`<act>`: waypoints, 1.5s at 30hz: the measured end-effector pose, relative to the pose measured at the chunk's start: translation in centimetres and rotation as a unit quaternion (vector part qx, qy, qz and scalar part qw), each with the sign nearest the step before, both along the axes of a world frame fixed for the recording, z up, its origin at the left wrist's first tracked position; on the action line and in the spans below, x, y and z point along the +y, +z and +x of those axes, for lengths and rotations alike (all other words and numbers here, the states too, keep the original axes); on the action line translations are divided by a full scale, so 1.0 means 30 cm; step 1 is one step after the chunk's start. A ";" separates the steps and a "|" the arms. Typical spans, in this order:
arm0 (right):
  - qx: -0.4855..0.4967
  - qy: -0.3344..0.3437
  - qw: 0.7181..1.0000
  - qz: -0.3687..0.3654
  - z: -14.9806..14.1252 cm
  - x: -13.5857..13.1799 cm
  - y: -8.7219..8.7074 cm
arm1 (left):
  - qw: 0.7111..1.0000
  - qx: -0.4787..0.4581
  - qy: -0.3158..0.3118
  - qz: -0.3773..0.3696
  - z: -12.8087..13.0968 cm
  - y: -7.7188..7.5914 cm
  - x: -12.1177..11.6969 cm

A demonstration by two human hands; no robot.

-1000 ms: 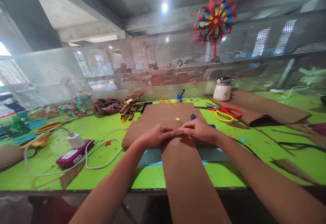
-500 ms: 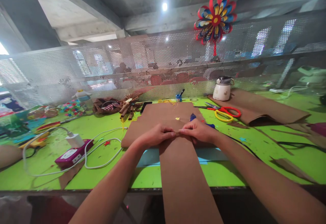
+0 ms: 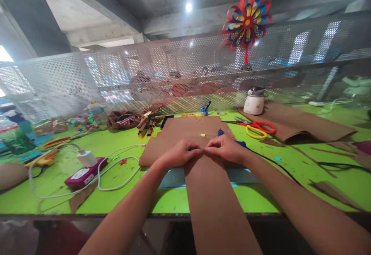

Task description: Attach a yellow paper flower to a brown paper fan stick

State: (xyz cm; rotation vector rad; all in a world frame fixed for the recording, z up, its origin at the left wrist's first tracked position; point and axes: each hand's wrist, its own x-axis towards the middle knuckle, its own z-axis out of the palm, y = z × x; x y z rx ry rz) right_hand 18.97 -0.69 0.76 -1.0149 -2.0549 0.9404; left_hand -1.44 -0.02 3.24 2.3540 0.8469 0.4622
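Note:
A long strip of brown paper (image 3: pixel 217 201) runs from the middle of the table toward me and hangs over the front edge. My left hand (image 3: pixel 184 152) pinches its far end between thumb and fingers. Close beside it, my right hand (image 3: pixel 226 148) pinches the same end, fingertips nearly touching the left ones. Beneath both hands lies a larger brown paper sheet (image 3: pixel 176 131), with light blue paper (image 3: pixel 171 179) showing under its near edge. A blue-handled tool (image 3: pixel 240 143) with a black cord is partly hidden behind my right hand.
Red and yellow scissors (image 3: pixel 259 127) lie right of the sheet, near a white jug (image 3: pixel 254 102) on folded brown paper (image 3: pixel 307 123). A purple power strip (image 3: pixel 84 173) with a looped white cable sits at left. Rolled brown paper sticks (image 3: pixel 146 123) lie at the back.
Both hands stay at the strip's far end, with only small finger movements there. The whole view shifts slightly.

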 end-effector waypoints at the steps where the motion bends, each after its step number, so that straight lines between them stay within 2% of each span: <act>1: 0.000 -0.005 1.000 0.004 0.001 0.001 0.001 | 1.000 0.000 0.006 0.001 0.000 -0.001 0.000; 5: 0.011 -0.028 0.999 0.021 0.010 0.002 0.010 | 0.999 -0.008 0.038 -0.016 -0.007 0.000 0.003; 9: 0.017 -0.043 0.999 0.019 0.023 0.006 0.013 | 0.991 -0.024 0.038 -0.124 -0.031 0.009 0.007; 12: 0.023 -0.031 0.999 0.004 0.029 0.009 0.009 | 0.987 -0.023 0.033 -0.153 -0.047 0.016 0.014; 21: 0.030 0.006 0.999 -0.035 0.044 0.013 0.012 | 0.986 -0.020 0.029 -0.161 -0.048 0.012 0.024; 30: 0.002 -0.007 0.999 -0.047 0.023 0.008 0.005 | 0.987 -0.030 0.029 -0.156 -0.031 0.009 0.010; 40: 0.014 0.021 0.999 -0.038 0.005 -0.005 0.003 | 0.993 -0.017 0.009 -0.116 -0.018 0.018 -0.004; 45: -0.011 0.022 1.000 -0.006 -0.011 -0.016 0.002 | 0.996 -0.006 0.019 -0.084 -0.017 0.004 0.006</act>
